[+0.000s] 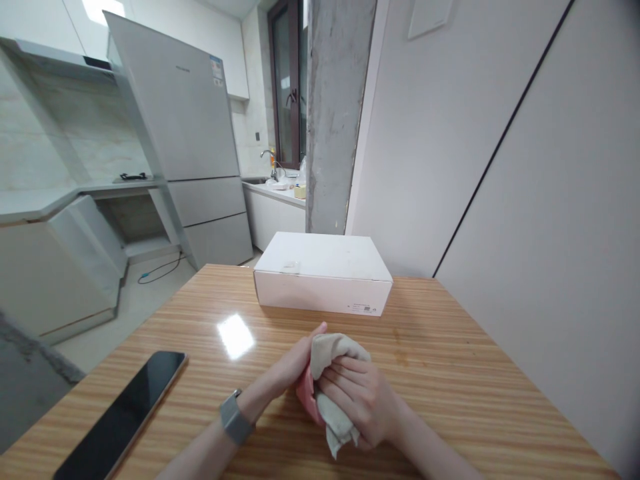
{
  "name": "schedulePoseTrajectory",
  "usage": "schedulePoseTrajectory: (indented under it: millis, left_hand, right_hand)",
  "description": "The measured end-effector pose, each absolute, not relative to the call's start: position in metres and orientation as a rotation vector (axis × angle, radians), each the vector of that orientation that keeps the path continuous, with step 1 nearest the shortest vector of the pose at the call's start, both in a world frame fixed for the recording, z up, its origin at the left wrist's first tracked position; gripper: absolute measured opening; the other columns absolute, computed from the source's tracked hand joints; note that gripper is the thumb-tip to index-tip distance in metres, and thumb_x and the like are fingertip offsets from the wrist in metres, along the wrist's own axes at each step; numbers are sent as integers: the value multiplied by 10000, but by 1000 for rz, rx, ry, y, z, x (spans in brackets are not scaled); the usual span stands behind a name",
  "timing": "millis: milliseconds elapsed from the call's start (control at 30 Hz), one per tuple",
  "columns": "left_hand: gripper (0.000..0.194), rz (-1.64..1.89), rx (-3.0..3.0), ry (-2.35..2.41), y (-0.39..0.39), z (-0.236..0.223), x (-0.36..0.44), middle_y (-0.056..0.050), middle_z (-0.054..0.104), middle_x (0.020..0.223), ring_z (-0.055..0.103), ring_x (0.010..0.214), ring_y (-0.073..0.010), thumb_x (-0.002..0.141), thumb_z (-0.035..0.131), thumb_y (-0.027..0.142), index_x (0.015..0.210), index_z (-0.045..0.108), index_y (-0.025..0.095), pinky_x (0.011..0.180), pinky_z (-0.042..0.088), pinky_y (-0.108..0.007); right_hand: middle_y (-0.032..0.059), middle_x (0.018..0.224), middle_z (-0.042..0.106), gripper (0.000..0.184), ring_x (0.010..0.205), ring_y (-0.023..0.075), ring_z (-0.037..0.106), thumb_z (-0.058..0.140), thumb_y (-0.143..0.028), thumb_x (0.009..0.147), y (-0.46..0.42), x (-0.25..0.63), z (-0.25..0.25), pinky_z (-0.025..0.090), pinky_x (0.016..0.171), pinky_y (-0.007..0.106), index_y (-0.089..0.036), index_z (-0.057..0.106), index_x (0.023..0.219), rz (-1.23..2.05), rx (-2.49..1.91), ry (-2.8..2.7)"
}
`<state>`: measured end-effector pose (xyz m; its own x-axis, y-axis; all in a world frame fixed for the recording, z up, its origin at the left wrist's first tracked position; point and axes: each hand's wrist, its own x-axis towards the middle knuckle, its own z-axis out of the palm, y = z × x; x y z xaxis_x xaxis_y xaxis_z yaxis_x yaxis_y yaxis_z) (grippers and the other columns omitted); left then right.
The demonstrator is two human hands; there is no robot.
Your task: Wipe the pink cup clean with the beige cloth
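Note:
Just in front of the white box, my two hands meet low over the table. My right hand (pixel 357 397) presses a crumpled pale grey-beige cloth (pixel 340 350), its fingers bent over the folds. A corner of the cloth hangs down below the fingers. Against the cloth's left side is a pink thing (pixel 310 393), mostly covered, so I cannot make out its kind. My left hand (pixel 300 357) grips the pink thing from the left, with several of its fingers hidden behind the cloth. A grey watch band (pixel 235 418) is round my left wrist.
The closed white box (pixel 323 290) stands at the back of the wood-grain table (pixel 450 360). A black phone (pixel 125 413) lies at the left edge. Beyond the table are a grey fridge (pixel 185 127), a bare concrete pillar (pixel 337 120) and a sink counter (pixel 275 210). A white wall runs along the right.

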<state>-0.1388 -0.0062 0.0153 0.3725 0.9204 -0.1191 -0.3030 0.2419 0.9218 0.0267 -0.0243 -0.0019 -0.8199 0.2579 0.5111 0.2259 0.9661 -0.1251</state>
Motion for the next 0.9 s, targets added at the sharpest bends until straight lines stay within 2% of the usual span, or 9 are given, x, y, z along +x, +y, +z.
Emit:
schedulePoseTrajectory:
  millis: [133, 233, 433, 567, 667, 800, 900]
  left_hand:
    - [526, 916, 1094, 906, -10, 23, -140, -19, 710, 731, 633, 827, -190, 914, 364, 441, 836, 739, 80, 843, 418, -296]
    - [460, 989, 1194, 891, -7, 20, -141, -8, 705, 740, 616, 811, -203, 894, 427, 447, 862, 734, 107, 814, 424, -291]
    - [424, 1119, 1235, 934, -5, 18, -141, -27, 686, 722, 567, 756, -196, 872, 477, 482, 751, 708, 147, 767, 430, -293]
    - [397, 1222, 1040, 946, -10, 11, -132, -74, 711, 911, 580, 933, -229, 832, 555, 486, 883, 713, 124, 886, 416, -329]
    - [400, 1248, 769, 731, -12, 5, -123, -89, 702, 1038, 571, 1051, -240, 815, 586, 457, 1011, 691, 125, 957, 396, -345]
    - [375, 1117, 629, 548, -9, 6, -123, -98, 729, 920, 611, 1011, -256, 806, 572, 418, 949, 711, 101, 953, 401, -336]
    - [469, 945, 665, 544, -4, 10, -133, -124, 734, 813, 634, 970, -283, 834, 523, 483, 910, 719, 63, 962, 393, -370]
  right_hand:
    - [211, 1099, 698, 524, 984, 332, 676, 461, -259, 760, -22, 27, 4, 499, 901, 443, -67, 577, 1234, 86, -351, -2517]
    - [221, 1087, 699, 541, 976, 328, 680, 477, -243, 721, -18, 31, 11, 504, 902, 423, -30, 583, 1207, -57, -371, -2564]
    - [200, 1079, 706, 512, 985, 301, 673, 460, -239, 722, -15, 33, 12, 489, 930, 400, -35, 586, 1174, -228, -433, -2498]
    - [197, 1049, 707, 488, 965, 306, 666, 411, -249, 748, -12, 31, 2, 490, 907, 455, -56, 570, 1167, -282, -513, -2327]
    - [217, 1064, 691, 469, 968, 321, 653, 367, -286, 799, -10, 35, 3, 483, 893, 498, -57, 559, 1160, -340, -597, -2282]
    - [195, 1019, 709, 454, 959, 296, 656, 343, -300, 833, -12, 38, 10, 483, 895, 449, -53, 565, 1142, -370, -452, -2291]
    - [169, 992, 719, 463, 936, 267, 663, 345, -319, 824, -17, 32, 8, 486, 899, 392, -56, 587, 1118, -307, -324, -2316]
